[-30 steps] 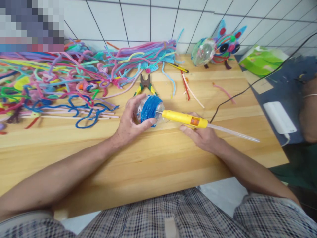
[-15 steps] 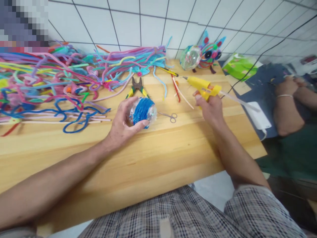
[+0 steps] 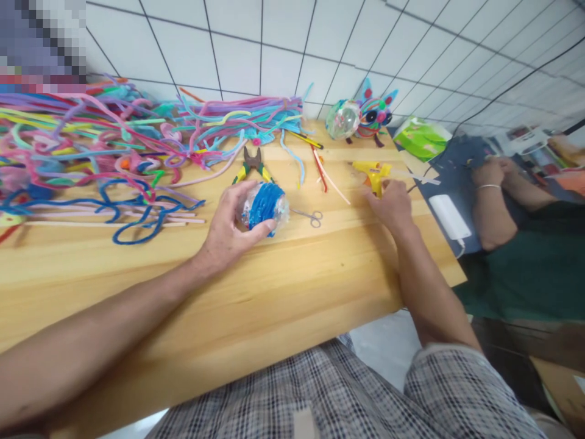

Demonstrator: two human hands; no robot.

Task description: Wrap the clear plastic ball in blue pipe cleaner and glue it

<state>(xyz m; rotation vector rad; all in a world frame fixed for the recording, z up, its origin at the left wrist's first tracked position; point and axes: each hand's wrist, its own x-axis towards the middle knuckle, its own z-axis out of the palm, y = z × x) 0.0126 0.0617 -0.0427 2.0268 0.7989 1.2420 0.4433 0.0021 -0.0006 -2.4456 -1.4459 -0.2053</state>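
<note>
Principal risk, in my judgement: burns or stray glue from the yellow glue gun, if its nozzle is hot. The nozzle points left, low over the wooden table; a dip of the right hand could set the tip against the wood. The clear glue stick juts out to the right, where a knock might tilt the gun.

Second risk: the clear plastic ball, banded with blue chenille stem, is rounded and could roll if the left thumb eased. The scissors lie just to its right and the pliers just beyond its far side, so a slip either way could bring contact.

Position: the ball sits within the left hand, against the palm's right side, with the thumb across its near face and the fingers around its far left side. The hand is curved to the ball's width and has hold of it. Whether the ball bears on the table cannot be told.

The right hand is closed about the glue gun's grip, its fingers partly hidden; firmness cannot be judged. Gun and ball stand well apart.
</note>
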